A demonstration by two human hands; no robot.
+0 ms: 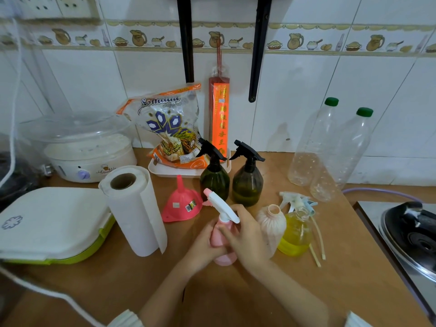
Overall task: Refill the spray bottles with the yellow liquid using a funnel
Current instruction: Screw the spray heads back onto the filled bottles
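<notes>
Both hands — left hand [204,241] and right hand [245,234] — wrapped round the pink spray bottle [221,241] at counter centre, nozzle on, pink funnel [181,204] idle beside — ribbed pink bottle [271,223] and yellow-filled bottle [296,232] uncapped, seemingly midway.

Pink bottle [223,241] half behind hands [245,234]

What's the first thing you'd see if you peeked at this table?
Two hands, left hand and right hand, hold a pink spray bottle in the middle of the table. Just to its right stands an open bottle of yellow liquid, and behind it to the left a pink funnel sits upside down beside a big paper towel roll.
</notes>
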